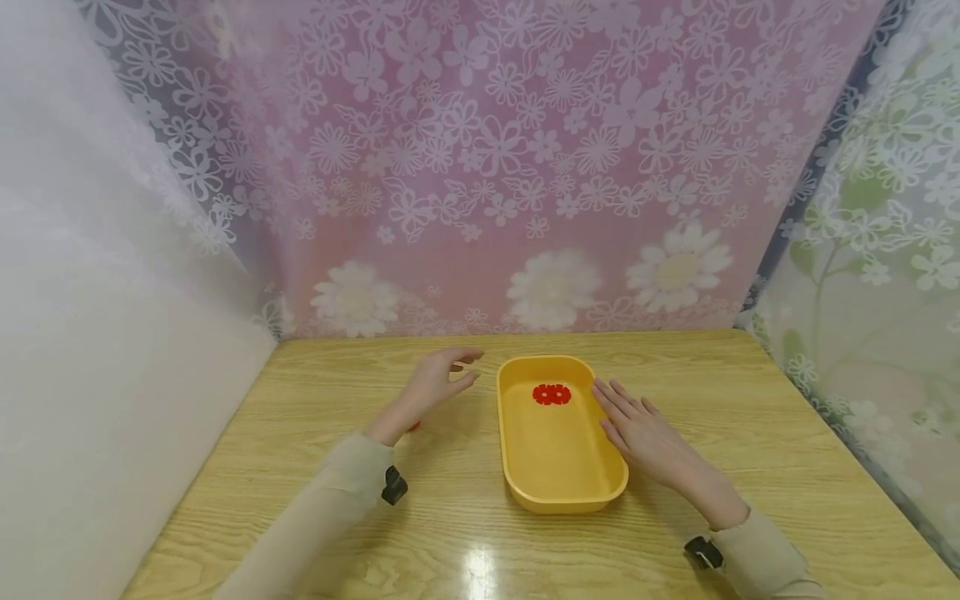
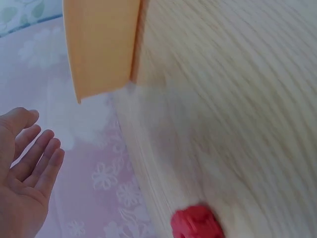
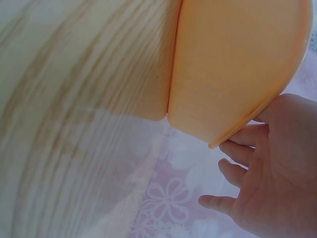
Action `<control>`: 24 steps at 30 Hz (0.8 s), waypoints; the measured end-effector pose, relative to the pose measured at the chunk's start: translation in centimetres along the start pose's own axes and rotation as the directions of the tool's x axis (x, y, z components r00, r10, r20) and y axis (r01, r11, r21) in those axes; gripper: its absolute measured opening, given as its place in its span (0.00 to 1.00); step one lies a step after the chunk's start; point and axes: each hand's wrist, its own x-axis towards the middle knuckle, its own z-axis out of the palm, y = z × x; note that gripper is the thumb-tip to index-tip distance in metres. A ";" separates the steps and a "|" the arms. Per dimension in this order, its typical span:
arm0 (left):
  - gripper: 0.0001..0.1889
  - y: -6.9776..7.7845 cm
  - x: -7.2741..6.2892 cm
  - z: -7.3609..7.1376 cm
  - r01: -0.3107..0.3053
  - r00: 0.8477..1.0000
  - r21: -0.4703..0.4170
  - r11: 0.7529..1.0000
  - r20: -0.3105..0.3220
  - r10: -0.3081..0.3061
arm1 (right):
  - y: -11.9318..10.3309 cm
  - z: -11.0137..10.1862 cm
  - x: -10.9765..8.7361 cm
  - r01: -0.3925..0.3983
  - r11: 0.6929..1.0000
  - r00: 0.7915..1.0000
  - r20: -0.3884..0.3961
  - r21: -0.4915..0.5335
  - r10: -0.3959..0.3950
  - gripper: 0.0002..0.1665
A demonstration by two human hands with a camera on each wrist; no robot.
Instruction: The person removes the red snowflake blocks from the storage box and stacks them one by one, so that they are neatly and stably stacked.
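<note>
A yellow rectangular tray with rounded corners sits on the wooden table. Inside it, toward the far end, lie two red notched discs, side by side. My left hand hovers left of the tray, fingers loosely bent and apart from the thumb, holding nothing. Below that wrist, a red piece rests on the table; in the head view the forearm mostly hides it, so its shape is unclear. With fingers fairly straight, my right hand touches the tray's right rim.
The wooden table extends around the tray. A pink flowered curtain hangs along its back edge. White cloth borders the left side, and a flowered sheet the right. Dark wrist devices sit at both sleeves.
</note>
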 end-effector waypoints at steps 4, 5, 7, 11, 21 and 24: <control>0.21 0.9 1.5 1.2 -0.047 0.999 -0.005 0.999 0.012 0.047 | 0.2 0.1 0.0 -0.001 1.000 1.000 0.001 -0.014 0.001 0.34; 0.21 1.2 1.9 1.5 -0.061 0.998 -0.005 0.998 0.015 0.061 | 0.2 0.1 0.0 -0.003 1.000 1.000 0.001 -0.015 0.003 0.34; 0.21 1.7 2.6 2.1 -0.088 0.996 -0.015 0.996 0.028 0.089 | 0.2 0.2 0.0 -0.005 1.000 1.000 0.002 -0.020 0.005 0.34; 0.20 2.5 3.7 3.2 -0.124 0.991 -0.018 0.992 0.056 0.125 | 0.0 0.1 0.0 -0.015 1.000 1.000 0.007 -0.012 0.015 0.33; 0.19 3.8 5.1 5.6 -0.133 0.984 0.021 0.991 0.122 0.129 | -0.2 0.1 0.0 -0.018 1.000 1.000 0.000 -0.010 0.018 0.32; 0.19 3.9 5.4 6.4 -0.131 0.980 0.039 0.991 0.157 0.123 | -0.1 0.0 -0.1 -0.021 1.000 1.000 0.003 -0.011 0.021 0.33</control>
